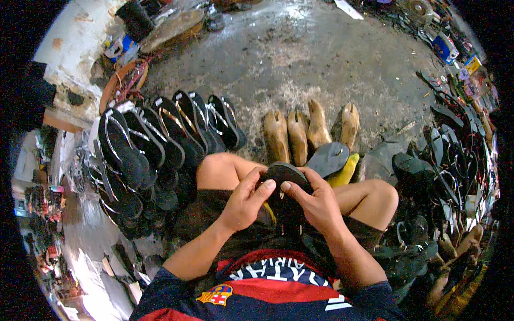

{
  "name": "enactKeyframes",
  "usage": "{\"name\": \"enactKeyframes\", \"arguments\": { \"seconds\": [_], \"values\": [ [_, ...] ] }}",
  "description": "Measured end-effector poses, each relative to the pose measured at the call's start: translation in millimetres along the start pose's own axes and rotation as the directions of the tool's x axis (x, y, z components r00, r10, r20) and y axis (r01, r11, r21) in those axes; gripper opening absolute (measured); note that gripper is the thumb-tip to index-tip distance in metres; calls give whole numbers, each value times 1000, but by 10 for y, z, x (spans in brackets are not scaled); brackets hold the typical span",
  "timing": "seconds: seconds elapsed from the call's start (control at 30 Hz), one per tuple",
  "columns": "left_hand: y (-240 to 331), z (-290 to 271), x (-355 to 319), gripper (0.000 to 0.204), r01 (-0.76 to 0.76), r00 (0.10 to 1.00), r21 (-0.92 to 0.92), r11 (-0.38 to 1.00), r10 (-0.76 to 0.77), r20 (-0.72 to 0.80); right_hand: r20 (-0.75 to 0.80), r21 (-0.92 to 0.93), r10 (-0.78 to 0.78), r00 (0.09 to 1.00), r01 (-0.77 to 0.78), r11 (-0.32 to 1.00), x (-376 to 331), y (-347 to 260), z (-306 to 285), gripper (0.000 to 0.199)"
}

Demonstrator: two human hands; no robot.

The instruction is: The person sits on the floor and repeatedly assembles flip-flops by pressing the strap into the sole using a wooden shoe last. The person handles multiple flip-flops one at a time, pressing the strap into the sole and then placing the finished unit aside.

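Gripping a black, round-ended sandal sole at the frame's centre, the left hand and right hand hold its opposite sides between their fingers, presumably for steadiness; brown wooden foot-shaped lasts (some notched) lie just above, seemingly for easy reach.

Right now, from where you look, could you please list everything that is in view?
Dark sole: one, black, in both hands' grip
Foot forms: four, wooden brown, on floor ahead
Oval piece: one, grey, near right knee
Partly covered object: one, yellow, beneath oval piece
Sandals: many, mostly black, left side
Footwear pile: uncountable, mostly dark, right side
Floor: one, grey, ahead
Edge clutter: uncountable, mixed, too small to tell
Left hand: one, bare, on sole's left
Right hand: one, bare, on sole's right
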State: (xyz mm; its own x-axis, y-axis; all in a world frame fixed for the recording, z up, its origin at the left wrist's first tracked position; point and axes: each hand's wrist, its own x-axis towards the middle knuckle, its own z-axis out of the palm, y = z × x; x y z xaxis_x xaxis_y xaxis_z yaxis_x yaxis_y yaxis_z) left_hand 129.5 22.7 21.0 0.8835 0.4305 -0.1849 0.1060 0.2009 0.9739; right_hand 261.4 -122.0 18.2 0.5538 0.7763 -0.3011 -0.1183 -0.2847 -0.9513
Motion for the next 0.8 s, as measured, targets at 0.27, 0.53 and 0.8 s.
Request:
{"name": "enactKeyframes", "arguments": {
  "seconds": [0.27, 0.53, 0.8],
  "values": [
    [-362, -63, -204, 37, 264, 964, -269, 926, -259, 56, 206, 340, 91, 974, -158, 927, -89, 278, 110, 41],
    [-452, 7, -163, 37, 249, 967, -262, 932, -223, 127, 167, 201, 96, 981, -129, 971, -220, 285, -44, 55],
    [-613, 127, -214, 40, -88, 996, 454, 887, 68, 61, 87, -103, 44, 995, -35, 994, -194, 649, -168, 55]
  ]
}}
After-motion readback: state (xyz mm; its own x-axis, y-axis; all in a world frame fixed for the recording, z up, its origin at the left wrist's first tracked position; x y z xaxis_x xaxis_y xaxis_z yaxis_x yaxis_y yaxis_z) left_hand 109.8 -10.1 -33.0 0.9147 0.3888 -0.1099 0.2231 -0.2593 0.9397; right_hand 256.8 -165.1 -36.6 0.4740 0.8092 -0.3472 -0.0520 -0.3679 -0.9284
